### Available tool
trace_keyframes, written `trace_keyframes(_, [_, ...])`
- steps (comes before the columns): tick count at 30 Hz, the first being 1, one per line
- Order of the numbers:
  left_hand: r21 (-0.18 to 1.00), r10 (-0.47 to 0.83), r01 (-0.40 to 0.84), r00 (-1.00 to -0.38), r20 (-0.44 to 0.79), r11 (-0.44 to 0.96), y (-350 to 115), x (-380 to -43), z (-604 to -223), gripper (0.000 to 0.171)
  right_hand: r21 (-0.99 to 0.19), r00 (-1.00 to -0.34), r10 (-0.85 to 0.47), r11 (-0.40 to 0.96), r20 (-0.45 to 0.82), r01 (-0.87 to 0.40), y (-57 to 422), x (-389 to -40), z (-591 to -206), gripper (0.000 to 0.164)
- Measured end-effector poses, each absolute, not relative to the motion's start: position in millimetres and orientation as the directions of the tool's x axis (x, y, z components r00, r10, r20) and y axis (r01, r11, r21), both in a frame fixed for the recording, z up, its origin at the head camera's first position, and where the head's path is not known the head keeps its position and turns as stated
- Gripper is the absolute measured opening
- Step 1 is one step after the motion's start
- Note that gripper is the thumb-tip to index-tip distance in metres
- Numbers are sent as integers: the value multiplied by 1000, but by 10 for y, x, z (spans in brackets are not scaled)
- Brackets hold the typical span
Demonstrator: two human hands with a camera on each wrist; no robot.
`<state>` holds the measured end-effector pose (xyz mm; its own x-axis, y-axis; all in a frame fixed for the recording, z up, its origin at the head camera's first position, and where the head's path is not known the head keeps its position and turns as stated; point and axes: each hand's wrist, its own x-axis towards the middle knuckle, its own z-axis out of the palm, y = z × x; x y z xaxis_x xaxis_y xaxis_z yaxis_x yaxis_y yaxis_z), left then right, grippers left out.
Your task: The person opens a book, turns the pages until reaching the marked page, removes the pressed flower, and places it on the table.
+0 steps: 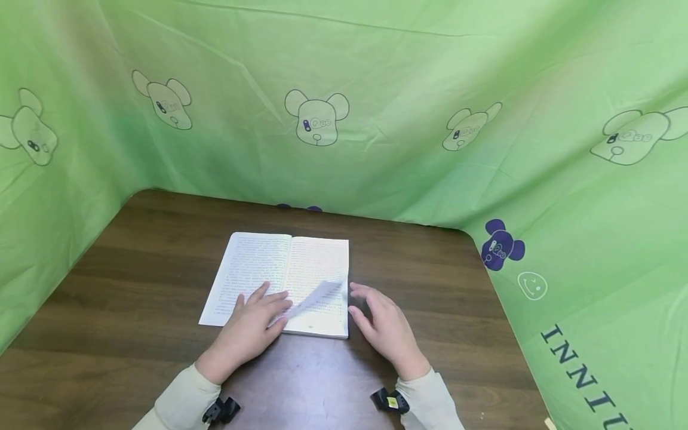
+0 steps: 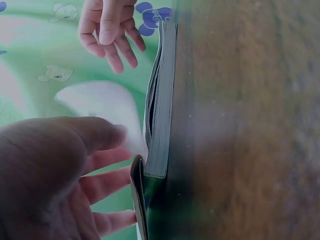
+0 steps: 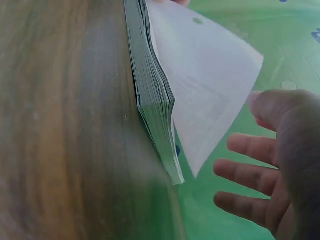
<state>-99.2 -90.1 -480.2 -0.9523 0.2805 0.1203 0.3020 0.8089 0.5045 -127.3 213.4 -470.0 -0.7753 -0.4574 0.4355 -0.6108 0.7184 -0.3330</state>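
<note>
An open book (image 1: 317, 263) with printed pages lies on the table in the head view. One right-hand page (image 1: 317, 295) stands partly lifted and curved; the right wrist view shows the raised page (image 3: 205, 85) with its corner free. My left hand (image 1: 249, 325) rests on the lower part of the book near the spine, fingers spread and fairly straight. In the left wrist view its thumb (image 2: 97, 131) is close to the raised page; contact is unclear. My right hand (image 1: 384, 328) is just right of the book's edge, fingers slightly bent and holding nothing.
The brown wooden table (image 1: 150, 269) surrounds the book. A green cloth (image 1: 376, 173) printed with bear heads hangs behind it and at both sides. Small black devices sit at the left wrist (image 1: 220, 411) and right wrist (image 1: 390, 401).
</note>
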Motion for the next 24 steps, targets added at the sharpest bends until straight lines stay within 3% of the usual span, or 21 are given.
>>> trace_keyframes(4, [531, 216, 288, -957, 194, 797, -916, -1010, -4773, 47, -309, -749, -517, 694, 414, -650, 2132, -1288, -4712, 29])
trace_keyframes(9, [533, 140, 307, -933, 331, 789, -950, -1065, -4763, 87, -304, -703, -629, 634, 334, -711, 2137, -1302, -4741, 36])
trace_keyframes(13, [463, 118, 330, -896, 428, 823, -981, -1075, -4769, 112, -343, -701, -679, 619, 221, -707, 2154, -1286, -4763, 45])
trace_keyframes(17, [386, 157, 361, -869, 469, 849, -999, -1075, -4763, 116, -360, -705, -691, 624, 160, -693, 2167, -1274, -4782, 52])
trace_keyframes(24, [312, 261, 419, -859, 440, 853, -1002, -1073, -4761, 104, -367, -701, -697, 619, 152, -695, 2172, -1277, -4797, 57])
